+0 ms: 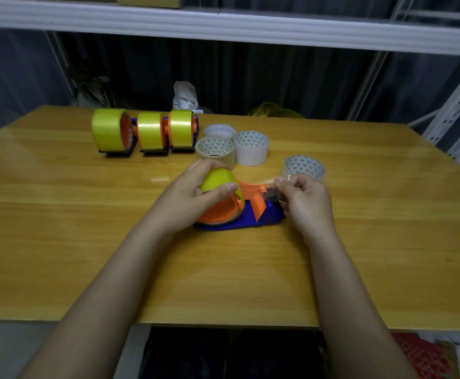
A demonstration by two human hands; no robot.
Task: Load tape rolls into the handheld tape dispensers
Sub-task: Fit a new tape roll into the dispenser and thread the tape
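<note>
On the worktop [59, 214], the left hand [196, 198] clasps the yellow tape roll [219, 180] seated in the blue dispenser [248, 218]; the right hand [305, 201] pinches the clear tape end [261, 182] over its front.

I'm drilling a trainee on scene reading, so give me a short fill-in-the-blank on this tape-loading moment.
1. The left hand grips the ____ tape roll on the near dispenser.
2. ____ loaded dispensers stand in a row at the table's far side.
3. The right hand pinches the ____ end of the tape.

Missing words: yellow; Three; loose
</note>
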